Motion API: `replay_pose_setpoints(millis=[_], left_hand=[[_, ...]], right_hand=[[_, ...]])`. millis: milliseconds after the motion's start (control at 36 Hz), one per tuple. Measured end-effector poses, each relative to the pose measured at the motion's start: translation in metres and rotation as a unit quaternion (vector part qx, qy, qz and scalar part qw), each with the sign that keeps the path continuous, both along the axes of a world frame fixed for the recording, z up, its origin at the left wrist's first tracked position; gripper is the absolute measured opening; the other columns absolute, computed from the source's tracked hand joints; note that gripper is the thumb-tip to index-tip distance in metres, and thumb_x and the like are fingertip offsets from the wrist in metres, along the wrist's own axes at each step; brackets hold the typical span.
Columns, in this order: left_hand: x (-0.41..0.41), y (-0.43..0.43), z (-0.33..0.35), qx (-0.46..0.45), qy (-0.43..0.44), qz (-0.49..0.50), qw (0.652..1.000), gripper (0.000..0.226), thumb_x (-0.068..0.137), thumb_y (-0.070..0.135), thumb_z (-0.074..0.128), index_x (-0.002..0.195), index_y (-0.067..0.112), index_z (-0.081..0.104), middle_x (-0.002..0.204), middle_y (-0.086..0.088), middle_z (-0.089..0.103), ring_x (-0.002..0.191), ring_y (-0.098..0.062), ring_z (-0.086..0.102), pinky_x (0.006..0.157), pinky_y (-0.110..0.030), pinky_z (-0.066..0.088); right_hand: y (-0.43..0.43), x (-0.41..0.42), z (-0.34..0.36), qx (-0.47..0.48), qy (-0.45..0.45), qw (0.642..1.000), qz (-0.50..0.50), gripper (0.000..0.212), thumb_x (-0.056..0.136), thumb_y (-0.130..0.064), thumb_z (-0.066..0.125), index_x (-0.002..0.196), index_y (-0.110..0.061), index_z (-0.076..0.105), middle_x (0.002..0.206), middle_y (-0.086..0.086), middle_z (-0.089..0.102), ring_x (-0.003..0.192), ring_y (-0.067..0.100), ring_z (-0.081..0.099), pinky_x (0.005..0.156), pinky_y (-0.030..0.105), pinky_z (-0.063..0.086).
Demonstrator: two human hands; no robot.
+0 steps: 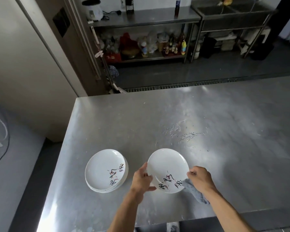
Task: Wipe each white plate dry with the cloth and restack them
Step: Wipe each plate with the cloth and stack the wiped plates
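A white plate (166, 164) with black brush lettering is held tilted above the steel table (191, 118). My left hand (141, 178) grips its left rim, thumb on the face. My right hand (200, 179) holds the right rim together with a grey-blue cloth (193, 191), which hangs down under that hand. To the left, a stack of several matching white plates (104, 168) rests on the table, apart from both hands.
Water droplets (182, 133) lie on the table beyond the held plate. The table's left edge runs close to the stack. A steel shelf unit (141, 19) with bottles and a sink (233, 12) stand across the floor gap.
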State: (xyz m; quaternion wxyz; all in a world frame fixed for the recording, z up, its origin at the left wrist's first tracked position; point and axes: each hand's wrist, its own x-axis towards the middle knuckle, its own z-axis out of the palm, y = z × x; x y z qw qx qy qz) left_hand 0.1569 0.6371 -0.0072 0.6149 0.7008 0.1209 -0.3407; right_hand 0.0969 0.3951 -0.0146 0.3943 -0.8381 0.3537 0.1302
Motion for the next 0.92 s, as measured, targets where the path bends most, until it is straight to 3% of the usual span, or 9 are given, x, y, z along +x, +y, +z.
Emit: replay_pose_setpoints(millis=[83, 167, 306, 417, 556, 694, 917], left_hand=[[0.001, -0.005, -0.004, 0.014, 0.005, 0.006, 1.000, 0.070, 0.093, -0.014, 0.047, 0.136, 0.040, 0.060, 0.096, -0.011, 0.063, 0.098, -0.026, 0.065, 0.070, -0.039, 0.065], [0.002, -0.007, -0.010, 0.023, 0.009, 0.022, 0.999, 0.071, 0.094, -0.013, 0.052, 0.144, 0.038, 0.055, 0.093, -0.012, 0.063, 0.095, -0.028, 0.066, 0.070, -0.040, 0.066], [0.004, -0.009, -0.016, 0.047, 0.009, 0.039, 0.998, 0.069, 0.092, -0.011, 0.058, 0.149, 0.028, 0.056, 0.089, -0.012, 0.070, 0.086, -0.027, 0.071, 0.067, -0.038, 0.066], [0.005, -0.009, -0.016, 0.063, -0.001, 0.042, 0.997, 0.071, 0.092, -0.010, 0.059, 0.151, 0.030, 0.055, 0.090, -0.014, 0.069, 0.087, -0.026, 0.069, 0.070, -0.039, 0.066], [0.005, -0.010, -0.017, 0.086, -0.028, 0.044, 0.995, 0.069, 0.094, -0.008, 0.061, 0.153, 0.027, 0.054, 0.084, -0.013, 0.064, 0.080, -0.022, 0.065, 0.070, -0.037, 0.066], [0.002, -0.009, -0.018, 0.097, -0.065, 0.051, 0.992, 0.064, 0.094, -0.007, 0.065, 0.151, 0.022, 0.056, 0.075, -0.008, 0.058, 0.077, -0.018, 0.059, 0.069, -0.036, 0.066], [0.001, -0.001, -0.017, 0.096, -0.058, 0.095, 0.989, 0.039, 0.096, 0.000, 0.066, 0.131, 0.017, 0.067, 0.093, -0.009, 0.073, 0.084, -0.020, 0.069, 0.066, -0.031, 0.064]], right_hand=[[-0.002, -0.001, -0.002, -0.008, 0.004, 1.000, 0.003, 0.032, 0.086, -0.012, 0.060, 0.058, -0.018, 0.044, 0.051, -0.007, 0.043, 0.055, 0.015, 0.037, 0.054, 0.028, 0.030], [-0.004, -0.001, -0.006, -0.015, 0.006, 1.000, 0.007, 0.034, 0.086, -0.012, 0.060, 0.057, -0.018, 0.042, 0.048, -0.009, 0.040, 0.053, 0.014, 0.035, 0.053, 0.029, 0.028], [-0.006, 0.002, -0.010, -0.003, 0.010, 1.000, 0.001, 0.014, 0.087, -0.014, 0.062, 0.073, -0.011, 0.062, 0.065, -0.004, 0.063, 0.060, 0.014, 0.052, 0.057, 0.027, 0.040], [-0.005, 0.002, -0.009, 0.003, 0.011, 1.000, 0.004, 0.014, 0.088, -0.016, 0.063, 0.074, -0.019, 0.063, 0.072, -0.007, 0.068, 0.069, 0.012, 0.062, 0.061, 0.026, 0.046], [-0.006, 0.004, -0.007, -0.005, 0.011, 1.000, 0.018, 0.016, 0.090, -0.015, 0.063, 0.074, -0.019, 0.062, 0.072, -0.008, 0.067, 0.067, 0.009, 0.061, 0.058, 0.025, 0.045], [-0.005, 0.004, -0.004, -0.002, 0.011, 1.000, 0.022, 0.014, 0.090, -0.015, 0.063, 0.076, -0.018, 0.063, 0.074, -0.008, 0.067, 0.071, 0.010, 0.063, 0.061, 0.025, 0.047], [-0.001, 0.005, 0.008, -0.029, -0.017, 0.999, -0.005, 0.007, 0.093, -0.026, 0.061, 0.087, -0.028, 0.064, 0.084, -0.016, 0.065, 0.075, 0.010, 0.064, 0.058, 0.024, 0.044]])
